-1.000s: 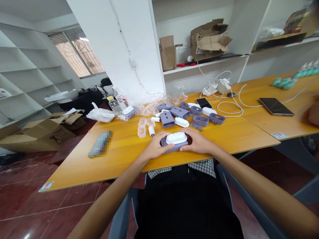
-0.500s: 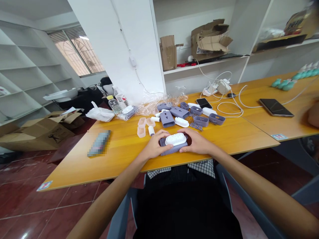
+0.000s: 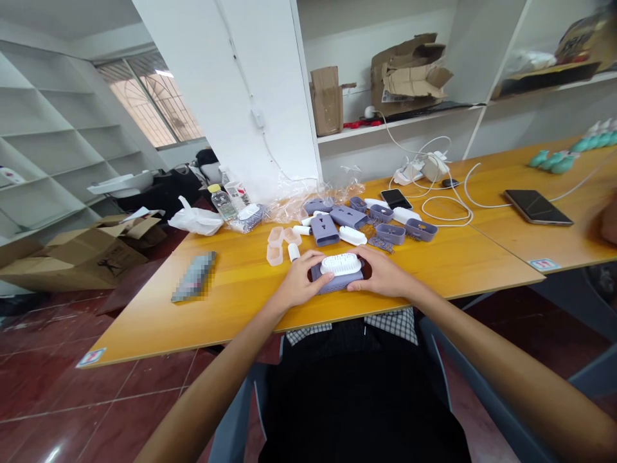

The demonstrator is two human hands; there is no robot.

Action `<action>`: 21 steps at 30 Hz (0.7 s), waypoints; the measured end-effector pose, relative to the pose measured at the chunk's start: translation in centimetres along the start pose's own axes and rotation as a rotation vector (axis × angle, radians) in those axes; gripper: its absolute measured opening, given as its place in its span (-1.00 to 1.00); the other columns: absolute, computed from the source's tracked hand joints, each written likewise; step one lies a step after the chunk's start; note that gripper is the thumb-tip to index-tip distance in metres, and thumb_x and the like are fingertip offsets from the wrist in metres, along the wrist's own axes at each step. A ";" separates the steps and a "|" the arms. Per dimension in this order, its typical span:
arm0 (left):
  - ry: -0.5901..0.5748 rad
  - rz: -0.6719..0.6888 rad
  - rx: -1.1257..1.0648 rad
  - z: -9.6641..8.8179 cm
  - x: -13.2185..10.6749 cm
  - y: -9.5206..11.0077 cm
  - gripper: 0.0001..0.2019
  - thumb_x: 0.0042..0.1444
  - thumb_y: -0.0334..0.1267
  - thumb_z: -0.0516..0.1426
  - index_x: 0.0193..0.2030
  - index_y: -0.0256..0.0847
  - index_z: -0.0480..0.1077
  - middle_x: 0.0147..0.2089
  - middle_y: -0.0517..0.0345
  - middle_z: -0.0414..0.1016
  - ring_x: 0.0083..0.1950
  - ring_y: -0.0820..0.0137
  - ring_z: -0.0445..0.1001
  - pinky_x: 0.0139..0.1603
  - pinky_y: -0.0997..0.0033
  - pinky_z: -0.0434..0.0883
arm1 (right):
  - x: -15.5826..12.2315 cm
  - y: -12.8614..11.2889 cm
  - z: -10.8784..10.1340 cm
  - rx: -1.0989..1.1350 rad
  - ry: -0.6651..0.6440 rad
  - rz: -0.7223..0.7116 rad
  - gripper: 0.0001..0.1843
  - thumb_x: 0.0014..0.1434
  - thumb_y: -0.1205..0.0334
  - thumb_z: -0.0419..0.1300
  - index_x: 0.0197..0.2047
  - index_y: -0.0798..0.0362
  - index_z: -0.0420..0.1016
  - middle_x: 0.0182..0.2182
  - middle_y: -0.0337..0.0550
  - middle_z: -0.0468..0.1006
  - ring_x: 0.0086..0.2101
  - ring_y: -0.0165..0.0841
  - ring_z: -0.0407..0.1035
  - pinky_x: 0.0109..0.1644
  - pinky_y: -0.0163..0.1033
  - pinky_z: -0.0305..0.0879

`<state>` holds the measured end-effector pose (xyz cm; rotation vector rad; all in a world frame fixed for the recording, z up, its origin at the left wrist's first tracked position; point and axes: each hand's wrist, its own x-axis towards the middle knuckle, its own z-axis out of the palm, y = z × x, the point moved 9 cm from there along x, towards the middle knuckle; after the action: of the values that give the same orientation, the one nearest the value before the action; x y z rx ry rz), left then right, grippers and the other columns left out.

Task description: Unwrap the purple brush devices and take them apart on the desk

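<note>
My left hand [image 3: 303,281] and my right hand [image 3: 380,275] close around a grey-purple plastic case [image 3: 332,285] from either side, near the table's front edge. On top of the case sits a white oval piece [image 3: 341,262] with a bristly or ridged upper face. My left thumb lies at the near left rim of the white piece. The right thumb presses the near right side of the case, and its fingers curl behind. Beyond my hands lie a grey-purple case with cutouts [image 3: 324,229], a white oval shell [image 3: 353,235] and a small white cylinder [image 3: 294,251].
Behind are several grey-purple trays [image 3: 389,233], translucent pink cups [image 3: 275,254], crumpled clear plastic [image 3: 294,207] and a phone [image 3: 396,199]. A blurred-out flat object [image 3: 195,276] lies left. White cables [image 3: 446,209] and a tablet [image 3: 537,207] are at right; part of another person shows at the right edge.
The case with its white piece has shifted very slightly away from the table's front edge. Both hands keep their hold, and the view has turned slightly.
</note>
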<state>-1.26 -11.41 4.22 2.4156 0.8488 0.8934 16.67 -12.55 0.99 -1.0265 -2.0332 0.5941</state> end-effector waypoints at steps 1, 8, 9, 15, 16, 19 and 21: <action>0.009 -0.007 0.003 0.0 0.0 -0.1 -0.66 0.33 -0.01 0.27 0.08 -0.18 0.58 0.07 -0.06 0.56 0.07 0.12 0.56 0.19 0.05 0.47 | 0.0 0.0 0.0 -0.002 -0.001 -0.001 -0.27 0.03 -0.16 0.58 0.17 -0.06 0.49 0.04 -0.01 0.62 0.00 0.01 0.50 0.08 0.10 0.43; 0.039 -0.012 0.016 -0.2 0.0 -0.4 -0.68 0.28 0.00 0.32 0.02 -0.18 0.57 0.02 -0.03 0.57 0.04 0.16 0.56 0.16 0.05 0.49 | 0.0 -0.2 -0.2 -0.014 0.008 -0.001 -0.26 0.04 -0.14 0.58 0.18 -0.04 0.48 0.05 -0.01 0.62 0.00 -0.02 0.50 0.10 0.08 0.42; 0.039 -0.013 0.022 -0.2 0.0 -0.4 -0.68 0.29 0.00 0.32 0.02 -0.18 0.56 0.02 -0.03 0.57 0.04 0.16 0.56 0.15 0.05 0.48 | 0.0 -0.2 -0.2 -0.017 0.009 -0.002 -0.26 0.04 -0.14 0.58 0.18 -0.04 0.49 0.05 -0.01 0.63 0.00 -0.02 0.50 0.09 0.08 0.42; 0.010 0.018 -0.012 -0.3 -0.1 -0.1 -0.68 0.29 0.00 0.32 0.01 -0.18 0.55 0.03 -0.02 0.55 0.04 0.17 0.55 0.14 0.07 0.48 | 0.0 -0.2 -0.1 -0.026 -0.008 0.011 -0.25 0.00 -0.15 0.60 0.15 -0.02 0.51 0.02 -0.01 0.63 -0.03 -0.02 0.50 0.07 0.07 0.42; -0.004 0.025 -0.025 -0.3 -0.1 0.0 -0.68 0.28 0.00 0.32 0.00 -0.18 0.55 0.03 -0.02 0.55 0.05 0.17 0.55 0.13 0.08 0.48 | 0.0 -0.2 -0.1 -0.018 -0.012 0.012 -0.25 -0.01 -0.15 0.60 0.15 -0.03 0.51 0.02 -0.02 0.63 -0.03 -0.02 0.50 0.07 0.07 0.41; -0.022 0.036 -0.057 -0.5 -0.3 0.1 -0.69 0.27 -0.01 0.33 -0.01 -0.19 0.56 0.03 -0.03 0.56 0.04 0.18 0.55 0.12 0.10 0.49 | 0.0 -0.3 -0.2 -0.006 -0.012 0.020 -0.28 0.00 -0.14 0.60 0.12 -0.02 0.52 -0.01 -0.03 0.63 -0.05 -0.04 0.50 0.05 0.05 0.41; -0.021 0.033 -0.061 -0.5 -0.4 0.0 -0.69 0.27 -0.02 0.34 -0.02 -0.19 0.55 0.04 -0.03 0.56 0.05 0.17 0.55 0.12 0.09 0.49 | -0.1 -0.3 -0.2 -0.001 -0.013 0.021 -0.30 0.00 -0.14 0.60 0.10 -0.02 0.51 -0.04 -0.05 0.63 -0.07 -0.06 0.50 0.01 0.02 0.41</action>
<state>-1.85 -11.58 4.46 2.3889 0.7656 0.8918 16.68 -12.77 1.27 -1.0487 -2.0365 0.6123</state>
